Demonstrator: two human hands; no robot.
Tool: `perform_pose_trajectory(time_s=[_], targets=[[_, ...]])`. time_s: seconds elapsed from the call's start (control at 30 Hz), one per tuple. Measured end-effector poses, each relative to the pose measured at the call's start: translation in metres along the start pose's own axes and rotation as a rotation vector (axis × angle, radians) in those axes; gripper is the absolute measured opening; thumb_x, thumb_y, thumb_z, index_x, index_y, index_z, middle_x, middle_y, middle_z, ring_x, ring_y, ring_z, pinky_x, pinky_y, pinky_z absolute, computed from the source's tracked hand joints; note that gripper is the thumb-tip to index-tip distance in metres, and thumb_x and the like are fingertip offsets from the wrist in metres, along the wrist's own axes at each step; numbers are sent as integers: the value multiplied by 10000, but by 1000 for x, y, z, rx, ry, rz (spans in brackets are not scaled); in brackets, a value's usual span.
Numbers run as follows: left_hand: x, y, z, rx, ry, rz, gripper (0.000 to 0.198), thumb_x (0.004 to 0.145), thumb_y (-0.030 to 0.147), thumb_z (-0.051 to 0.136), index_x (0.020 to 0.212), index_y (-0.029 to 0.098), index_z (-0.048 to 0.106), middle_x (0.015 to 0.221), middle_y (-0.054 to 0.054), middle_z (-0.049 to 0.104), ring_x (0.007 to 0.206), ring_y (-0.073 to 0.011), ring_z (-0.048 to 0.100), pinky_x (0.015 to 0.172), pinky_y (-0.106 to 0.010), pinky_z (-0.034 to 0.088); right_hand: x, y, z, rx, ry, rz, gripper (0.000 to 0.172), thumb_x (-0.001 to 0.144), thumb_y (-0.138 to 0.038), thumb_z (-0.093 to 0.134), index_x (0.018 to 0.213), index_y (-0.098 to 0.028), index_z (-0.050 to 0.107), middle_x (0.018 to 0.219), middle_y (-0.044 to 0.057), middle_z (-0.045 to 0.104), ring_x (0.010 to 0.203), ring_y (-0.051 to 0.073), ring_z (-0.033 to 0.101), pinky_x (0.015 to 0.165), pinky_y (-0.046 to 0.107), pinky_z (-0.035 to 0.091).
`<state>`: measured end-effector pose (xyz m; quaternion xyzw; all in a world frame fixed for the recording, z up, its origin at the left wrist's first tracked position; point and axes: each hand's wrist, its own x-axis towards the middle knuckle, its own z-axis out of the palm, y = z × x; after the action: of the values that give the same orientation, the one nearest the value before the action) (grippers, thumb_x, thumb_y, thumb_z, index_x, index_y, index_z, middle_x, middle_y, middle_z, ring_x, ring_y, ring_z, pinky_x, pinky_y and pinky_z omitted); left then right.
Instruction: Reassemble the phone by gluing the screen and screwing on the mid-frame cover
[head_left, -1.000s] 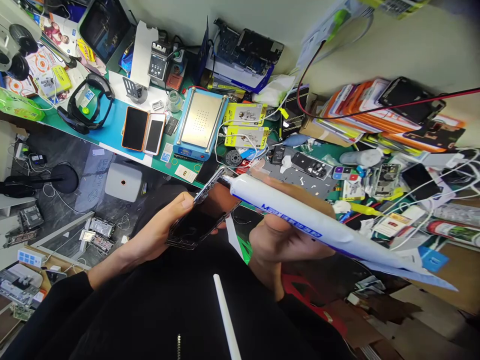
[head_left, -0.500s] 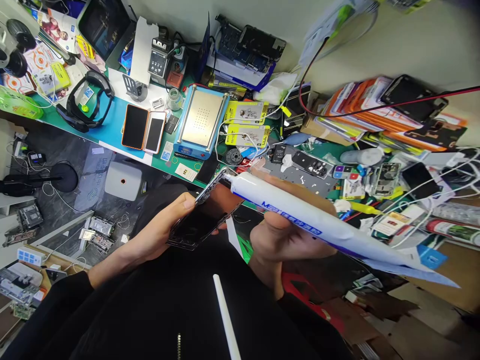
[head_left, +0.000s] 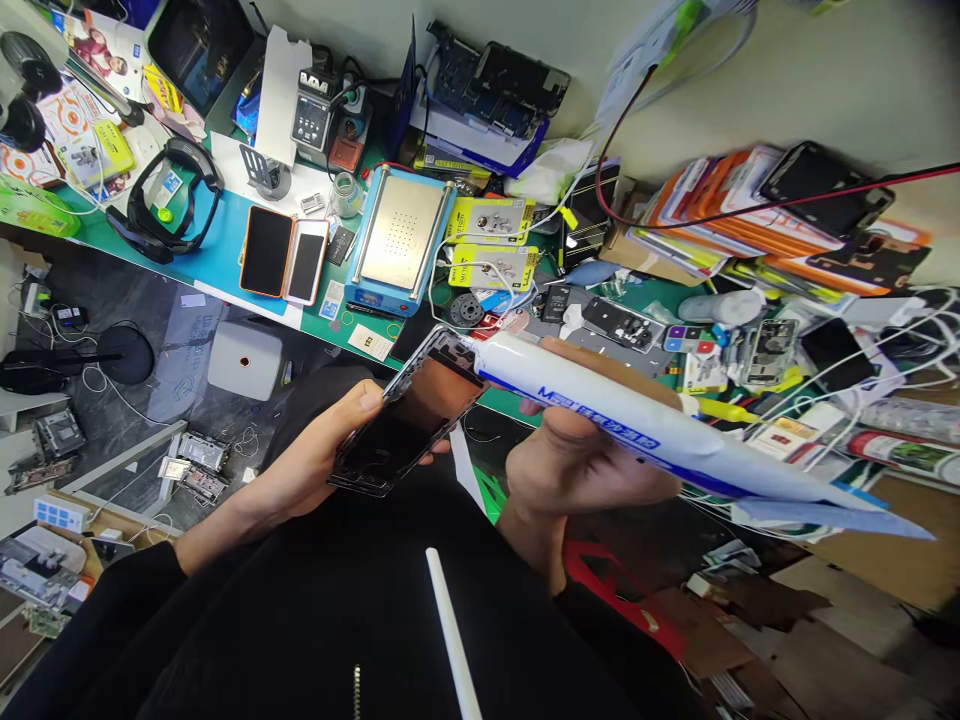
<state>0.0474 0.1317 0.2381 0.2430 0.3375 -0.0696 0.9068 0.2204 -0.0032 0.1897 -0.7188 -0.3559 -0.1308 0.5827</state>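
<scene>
My left hand (head_left: 330, 440) is closed around the lower edges of an opened phone frame (head_left: 420, 415), thumb on one side and fingertips on the other. The frame is tilted, its dark inner face towards me. In my right hand (head_left: 592, 465) is a white glue tube with blue lettering (head_left: 600, 415), gripped around its middle. The tube's nozzle end is at the top edge of the frame; whether it touches I cannot tell. The tube's folded tail points to the lower right.
Beyond my hands is a green bench holding a blue heating plate (head_left: 397, 235), an orange-cased phone (head_left: 266, 250), black goggles (head_left: 169, 200), yellow boxes (head_left: 491, 220) and a disassembled phone (head_left: 622, 322). White cables (head_left: 847, 375) cross its right side. A white stick (head_left: 454, 640) lies before my torso.
The tube has shifted slightly to the right, and its tail has risen a little. More of the phone frame's top end shows. Both hands keep their holds.
</scene>
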Motion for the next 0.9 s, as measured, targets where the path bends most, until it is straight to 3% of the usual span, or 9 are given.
perform_pose_trajectory(time_s=[0.3, 0.47, 0.57, 0.7, 0.9], targets=[[1, -1, -2, 9, 3, -33, 586, 1069, 729, 682, 1250, 185, 801, 1215, -134, 872, 1129, -316, 844, 1096, -443, 641, 6, -2, 3, -33, 42, 2, 395, 1107, -557, 723, 955, -210, 833, 780, 6, 733, 513, 134, 556, 588, 321, 580], [1, 1, 0, 11, 15, -47, 640, 1052, 750, 694, 1309, 178, 817, 1228, -136, 873, 1169, -314, 838, 1113, -425, 643, 5, 4, 2, -42, 1, -94, 330, 1118, -530, 714, 1112, -223, 834, 822, 0, 750, 572, 141, 615, 619, 311, 602], [1, 1, 0, 13, 16, -69, 657, 1049, 766, 686, 1288, 169, 819, 1233, -141, 872, 1180, -313, 838, 1121, -416, 642, 1, 7, 0, 9, -78, -75, 281, 1156, -441, 651, 1194, -214, 812, 846, 10, 768, 617, 170, 686, 676, 346, 647], [2, 0, -2, -34, 23, -48, 578, 1054, 705, 725, 1309, 190, 786, 1262, -132, 868, 1193, -327, 842, 1152, -470, 641, -6, 13, -4, 36, -87, -1, 231, 1153, -386, 639, 1175, -232, 810, 808, -2, 755, 589, 175, 667, 718, 383, 665], [1, 1, -3, -36, 10, -36, 605, 1082, 695, 682, 1417, 200, 773, 1279, -137, 871, 1236, -353, 834, 1160, -481, 633, -9, 16, -4, -2, -69, -33, 280, 1159, -466, 626, 1108, -246, 791, 780, -7, 740, 560, 174, 660, 674, 370, 650]])
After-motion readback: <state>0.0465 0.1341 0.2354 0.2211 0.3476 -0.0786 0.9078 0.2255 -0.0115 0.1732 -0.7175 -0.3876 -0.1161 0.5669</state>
